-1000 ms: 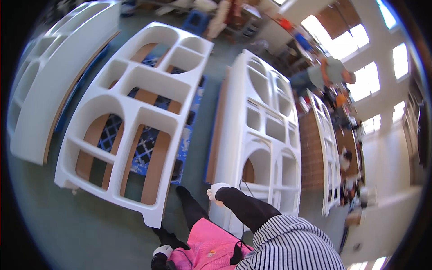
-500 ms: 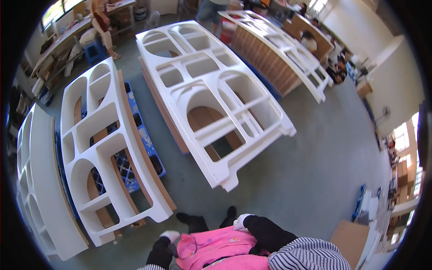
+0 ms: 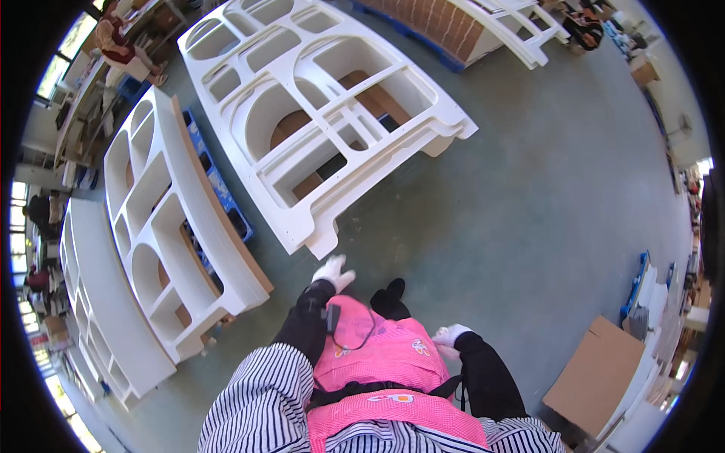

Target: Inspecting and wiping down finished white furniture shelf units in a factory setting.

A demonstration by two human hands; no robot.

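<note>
My left hand (image 3: 334, 274), in a white glove, reaches forward with its fingers spread and nothing in them. It is just short of the near corner of a large white moulded panel (image 3: 303, 220) with arched and rectangular openings; I cannot make out any contact. At the right side of my pink apron (image 3: 377, 355) hangs my right hand (image 3: 451, 338), also gloved in white. Its fingers are loosely bent and look free of any object. A dark cord with a small dark box (image 3: 333, 318) lies against the apron's left side.
Left of the panel stand a second white panel (image 3: 202, 226) over blue pallets (image 3: 219, 181) and a third one (image 3: 124, 283). A brown stack (image 3: 423, 23) with another white frame is at the back. Cardboard (image 3: 595, 375) lies at right. A person (image 3: 117, 45) is by the far-left bench.
My left hand has left the apron's side and stretched forward toward the panel's corner. My right hand has come off the apron's front and dropped beside it. The view has shifted, with the panel nearer.
</note>
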